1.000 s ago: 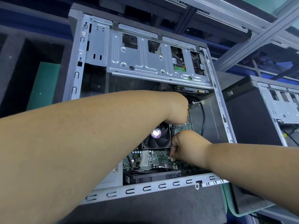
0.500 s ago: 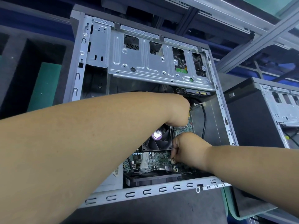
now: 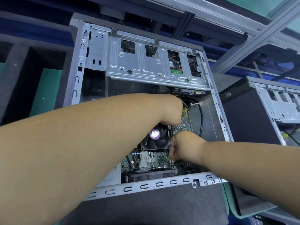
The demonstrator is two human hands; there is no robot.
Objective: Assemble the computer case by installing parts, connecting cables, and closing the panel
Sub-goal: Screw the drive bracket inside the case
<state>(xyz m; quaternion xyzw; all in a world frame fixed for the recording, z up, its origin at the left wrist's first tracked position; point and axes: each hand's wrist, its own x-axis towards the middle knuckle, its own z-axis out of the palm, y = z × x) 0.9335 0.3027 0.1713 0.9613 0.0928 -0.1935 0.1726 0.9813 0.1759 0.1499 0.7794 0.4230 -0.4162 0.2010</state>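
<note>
Fingers (image 3: 171, 157) pinching connector (image 3: 172, 163), l. arm (image 3: 81, 143) blocking mobo (image 3: 154, 158)

I count two computer cases: the open one (image 3: 103, 65) I'm reaching into, and a second (image 3: 276, 104) off to the right of my hands. Two fans here: one (image 3: 155, 138) between my hands, purple sticker on its hub, another (image 3: 151, 174) nearer me below my right hand (image 3: 185, 148). One black cable (image 3: 201, 120) past my left hand (image 3: 172, 111). Two hands in.
</note>
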